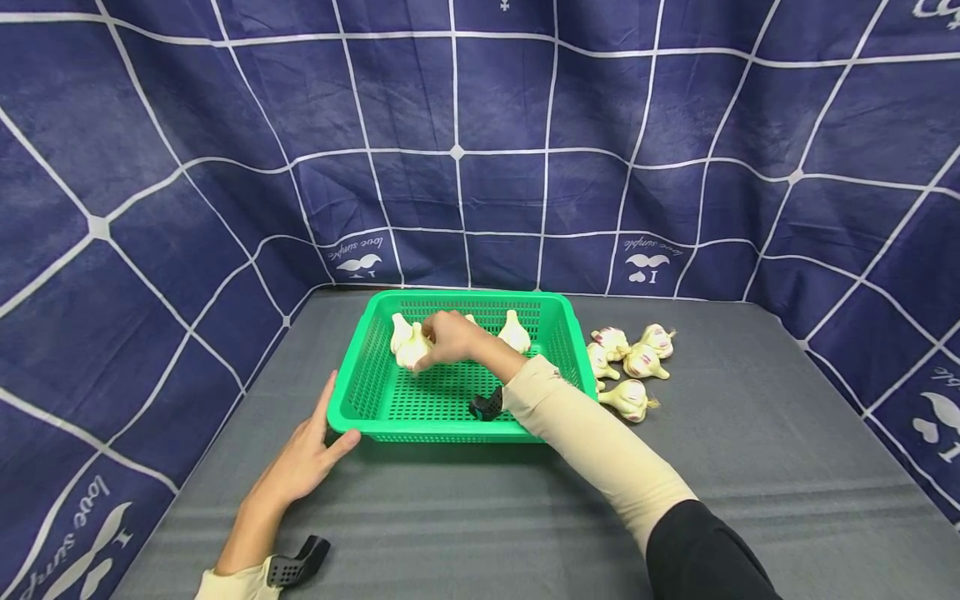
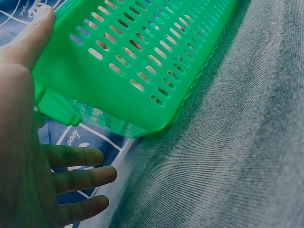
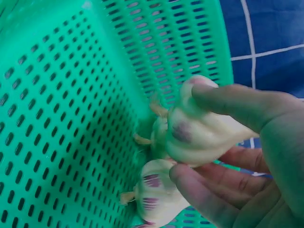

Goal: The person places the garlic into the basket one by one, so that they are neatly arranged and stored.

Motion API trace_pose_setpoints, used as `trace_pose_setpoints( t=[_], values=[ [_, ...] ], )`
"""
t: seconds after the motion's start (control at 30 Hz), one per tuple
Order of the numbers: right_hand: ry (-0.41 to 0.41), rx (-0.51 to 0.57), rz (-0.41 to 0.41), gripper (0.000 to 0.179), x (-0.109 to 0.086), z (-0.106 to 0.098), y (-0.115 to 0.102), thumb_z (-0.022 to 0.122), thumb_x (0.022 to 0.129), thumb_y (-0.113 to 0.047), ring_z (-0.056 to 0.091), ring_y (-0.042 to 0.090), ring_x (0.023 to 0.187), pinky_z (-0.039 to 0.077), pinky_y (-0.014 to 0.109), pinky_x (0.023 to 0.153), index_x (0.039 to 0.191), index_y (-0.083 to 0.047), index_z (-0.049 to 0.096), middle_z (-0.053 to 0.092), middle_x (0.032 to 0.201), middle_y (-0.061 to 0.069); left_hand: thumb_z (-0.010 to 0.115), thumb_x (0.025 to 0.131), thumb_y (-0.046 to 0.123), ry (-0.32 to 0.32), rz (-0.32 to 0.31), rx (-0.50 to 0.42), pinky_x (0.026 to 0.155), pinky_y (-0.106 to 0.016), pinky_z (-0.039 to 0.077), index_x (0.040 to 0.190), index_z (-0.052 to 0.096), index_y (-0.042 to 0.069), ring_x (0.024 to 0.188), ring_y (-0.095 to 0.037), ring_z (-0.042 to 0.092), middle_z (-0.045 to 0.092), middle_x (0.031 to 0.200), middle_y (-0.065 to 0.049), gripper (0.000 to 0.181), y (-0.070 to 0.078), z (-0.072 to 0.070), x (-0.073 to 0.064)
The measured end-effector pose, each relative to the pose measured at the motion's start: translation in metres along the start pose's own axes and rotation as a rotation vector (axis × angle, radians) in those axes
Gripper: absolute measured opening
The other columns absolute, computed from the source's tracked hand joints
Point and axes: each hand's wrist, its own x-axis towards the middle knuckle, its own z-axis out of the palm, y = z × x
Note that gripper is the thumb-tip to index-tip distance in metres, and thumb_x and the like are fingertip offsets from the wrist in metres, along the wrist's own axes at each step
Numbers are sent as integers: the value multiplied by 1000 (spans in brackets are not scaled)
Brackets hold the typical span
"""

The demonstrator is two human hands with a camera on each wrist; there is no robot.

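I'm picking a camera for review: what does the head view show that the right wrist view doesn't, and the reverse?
Only the head view: the left hand at the green basket, plus garlic bulbs on the grey table.

Only the right wrist view: a purple patch on the held bulb and purple stripes on another bulb in the basket.

Both: the right hand, the basket, bulbs inside it, and the blue cloth with white lines.

The basket is green, garlic cream streaked purple, cloth navy gridded white.
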Motion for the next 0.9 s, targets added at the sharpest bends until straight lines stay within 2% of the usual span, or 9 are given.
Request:
trace_pose_setpoints(
  t=[0.13,0.2,0.3,0.37,0.43,0.5,0.67,0.77,0.9],
  values=[
    [-27,-27,-14,56,6,6,-3,83,80,-37,53,12,79,45,25,73,120,-2,66,66,98,5,66,95,25,0,-6,7,101,-67,31,160,-3,21,135,-51,36,28,154,-31,95,1,-1,0],
    [-32,-37,-20,60,9,8,-5,83,80,-37,58,14,86,45,30,89,125,-2,64,68,104,5,66,96,26,0,-10,11,101,-67,31,160,-3,21,134,-51,36,28,154,-31,95,2,-1,0],
    [-42,-35,-35,61,12,11,-8,84,79,-36,63,16,91,33,37,110,126,-1,63,70,104,6,66,96,27,-1,-11,17,101,-67,31,160,-4,21,134,-52,36,29,153,-32,95,2,-1,0],
    [-57,-28,-32,61,13,12,-10,84,80,-35,63,16,91,22,41,116,126,-1,62,69,104,6,66,96,27,-2,-13,19,101,-67,31,160,-4,20,134,-52,37,29,153,-32,95,1,-1,0],
    [-71,-25,-24,61,14,13,-11,84,80,-35,62,16,91,21,41,117,126,-2,62,69,103,7,66,96,28,-3,-13,19,101,-67,31,160,-4,20,134,-52,37,29,153,-32,95,1,-1,-1],
    [-98,-32,-19,59,14,15,-11,83,80,-36,61,16,92,30,39,113,125,-3,62,67,107,6,66,96,28,-3,-14,22,101,-66,32,160,-4,20,134,-52,37,29,153,-32,95,1,0,-1],
    [-144,-62,-39,56,14,18,-11,83,81,-36,60,18,96,47,31,88,122,-4,62,66,111,7,66,96,27,-1,-13,11,101,-66,32,160,-4,20,133,-51,38,31,152,-32,95,1,0,-2],
    [-138,-68,-43,57,15,18,-11,84,80,-34,60,20,98,48,29,84,122,-3,62,66,112,8,66,96,27,-1,-15,10,101,-66,32,160,-4,19,133,-51,38,31,152,-32,94,2,0,-2],
    [-143,-81,-67,55,16,19,-9,84,81,-35,60,18,94,48,28,84,120,-4,61,65,108,7,65,97,28,-7,-16,12,102,-66,31,160,-4,18,133,-51,37,29,153,-32,94,2,0,-1]
  ],
)
